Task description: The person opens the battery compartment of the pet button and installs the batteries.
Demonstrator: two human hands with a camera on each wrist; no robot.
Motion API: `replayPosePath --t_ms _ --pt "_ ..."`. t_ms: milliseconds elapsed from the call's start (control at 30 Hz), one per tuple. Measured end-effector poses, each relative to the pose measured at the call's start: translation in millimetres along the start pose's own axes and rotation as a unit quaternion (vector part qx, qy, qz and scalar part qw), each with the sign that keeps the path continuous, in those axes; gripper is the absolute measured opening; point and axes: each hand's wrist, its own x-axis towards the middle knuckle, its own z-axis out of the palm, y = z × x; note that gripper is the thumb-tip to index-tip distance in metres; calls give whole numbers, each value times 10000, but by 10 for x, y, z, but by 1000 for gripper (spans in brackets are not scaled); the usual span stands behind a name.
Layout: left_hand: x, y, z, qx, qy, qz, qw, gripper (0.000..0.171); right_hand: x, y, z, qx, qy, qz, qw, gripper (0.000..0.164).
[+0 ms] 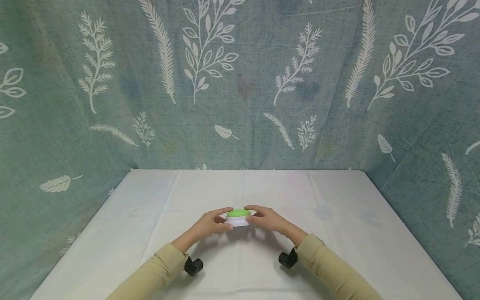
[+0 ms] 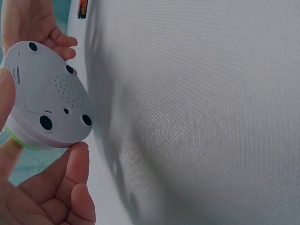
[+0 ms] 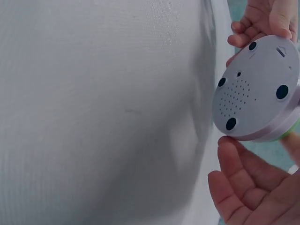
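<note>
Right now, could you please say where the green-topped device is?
In the head view, the device is below centre, held above the white table between the left hand and right hand.

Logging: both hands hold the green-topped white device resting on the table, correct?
No: the green-topped white device is held above the table, not resting on it; the left wrist view shows its underside. The left hand and right hand do hold it.
</note>
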Motion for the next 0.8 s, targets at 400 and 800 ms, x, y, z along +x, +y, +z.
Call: replayPosePath --t_ms 400,800 --pt "27 -28 4 -52 202 -99 9997 63 -7 45 -34 -583 -187 -814 9948 60" --pt "37 10 -25 -379 319 -86 9987 59 -5 -11 -42 -391 85 -853 9955 52"
